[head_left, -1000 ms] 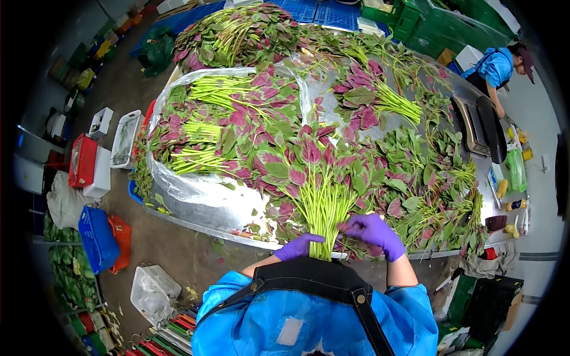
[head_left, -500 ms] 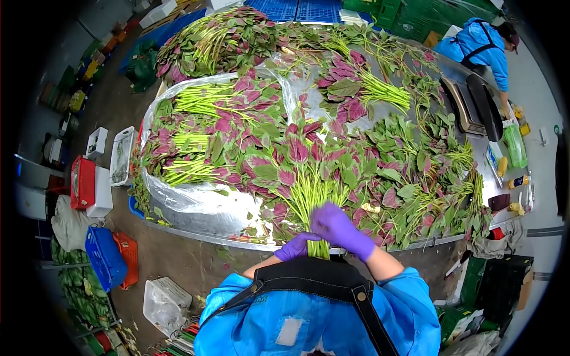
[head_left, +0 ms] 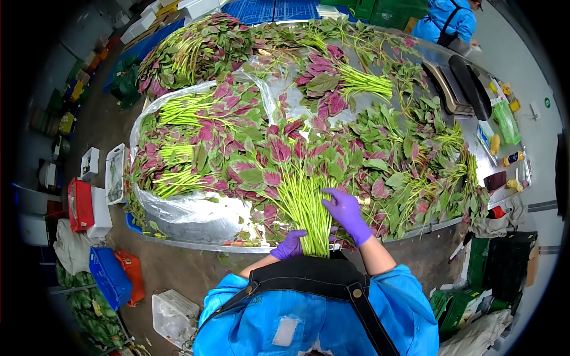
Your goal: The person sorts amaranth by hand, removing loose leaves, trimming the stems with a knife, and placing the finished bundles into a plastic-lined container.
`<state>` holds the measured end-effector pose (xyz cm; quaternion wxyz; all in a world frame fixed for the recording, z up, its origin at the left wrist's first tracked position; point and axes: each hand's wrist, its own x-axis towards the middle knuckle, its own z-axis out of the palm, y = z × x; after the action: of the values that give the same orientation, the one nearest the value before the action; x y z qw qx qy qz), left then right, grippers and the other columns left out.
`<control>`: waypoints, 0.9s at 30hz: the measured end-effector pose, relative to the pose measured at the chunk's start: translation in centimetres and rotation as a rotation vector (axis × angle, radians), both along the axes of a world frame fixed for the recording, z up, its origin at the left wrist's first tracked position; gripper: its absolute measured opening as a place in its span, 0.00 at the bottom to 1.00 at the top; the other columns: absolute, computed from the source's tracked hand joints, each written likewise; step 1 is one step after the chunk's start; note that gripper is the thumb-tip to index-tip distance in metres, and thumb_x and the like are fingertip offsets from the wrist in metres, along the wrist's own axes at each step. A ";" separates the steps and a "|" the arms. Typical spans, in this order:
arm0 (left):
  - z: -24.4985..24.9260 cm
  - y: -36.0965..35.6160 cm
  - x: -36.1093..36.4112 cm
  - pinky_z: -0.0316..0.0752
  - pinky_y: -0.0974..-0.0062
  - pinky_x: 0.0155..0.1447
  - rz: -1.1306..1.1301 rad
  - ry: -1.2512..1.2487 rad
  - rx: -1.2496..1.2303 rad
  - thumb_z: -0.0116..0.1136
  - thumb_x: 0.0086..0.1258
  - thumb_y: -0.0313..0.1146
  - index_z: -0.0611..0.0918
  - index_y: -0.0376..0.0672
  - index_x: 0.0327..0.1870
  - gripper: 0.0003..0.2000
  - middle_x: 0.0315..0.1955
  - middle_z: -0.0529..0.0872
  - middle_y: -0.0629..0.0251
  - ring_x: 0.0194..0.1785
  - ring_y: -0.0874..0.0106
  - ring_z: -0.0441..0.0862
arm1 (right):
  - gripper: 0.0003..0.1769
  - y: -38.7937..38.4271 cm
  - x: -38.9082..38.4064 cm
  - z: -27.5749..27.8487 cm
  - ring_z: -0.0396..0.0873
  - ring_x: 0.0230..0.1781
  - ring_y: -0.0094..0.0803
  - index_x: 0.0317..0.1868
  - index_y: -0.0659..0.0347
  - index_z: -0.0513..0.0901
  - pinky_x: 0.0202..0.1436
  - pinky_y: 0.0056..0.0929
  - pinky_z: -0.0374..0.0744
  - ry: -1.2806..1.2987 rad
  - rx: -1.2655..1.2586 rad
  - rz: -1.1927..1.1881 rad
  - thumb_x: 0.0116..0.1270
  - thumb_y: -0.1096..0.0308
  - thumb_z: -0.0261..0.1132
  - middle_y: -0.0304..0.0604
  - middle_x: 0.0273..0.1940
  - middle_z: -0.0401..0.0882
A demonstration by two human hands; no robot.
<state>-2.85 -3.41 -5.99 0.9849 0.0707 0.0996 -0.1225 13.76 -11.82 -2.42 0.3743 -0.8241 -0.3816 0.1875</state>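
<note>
A thick bunch of amaranth greens (head_left: 306, 202) lies just in front of my apron, its pale green stems toward me and its red-and-green leaves spread away over the table. My left hand (head_left: 290, 245), in a purple glove, is closed around the lower stems from the left, some fingers hidden beneath them. At the bunch's right side is my right hand (head_left: 347, 216), also purple-gloved. Its fingers are apart, and the tips rest against the stems. A separate amaranth bunch (head_left: 365, 82) lies farther back, and loose amaranth (head_left: 409, 172) covers the table's right side.
A clear plastic bag (head_left: 178, 209) with bunches in it lies at left on the metal table (head_left: 190, 232). A big leafy pile (head_left: 193, 53) sits behind it. A scale (head_left: 451, 89) stands at right. Crates (head_left: 111, 277) are on the floor. A co-worker (head_left: 442, 21) is at the far right.
My right hand has loosened from the stems and moved slightly up and right. The stems are more fanned out. The view has shifted, and the co-worker has straightened up from the table.
</note>
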 end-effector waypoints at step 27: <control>-1.2 -0.2 -0.6 0.66 0.61 0.63 0.071 0.038 -0.046 0.54 0.54 0.36 0.52 0.34 0.67 0.39 0.64 0.60 0.46 0.57 0.58 0.71 | 0.14 -0.7 2.3 -3.3 0.75 0.19 0.24 0.38 0.64 0.78 0.25 0.22 0.73 0.177 -0.013 -0.216 0.51 0.70 0.68 0.37 0.19 0.75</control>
<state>-3.40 -3.57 -7.20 0.9879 0.0422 0.1179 -0.0911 16.06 -12.48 -5.73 0.4193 -0.8430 -0.2549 0.2205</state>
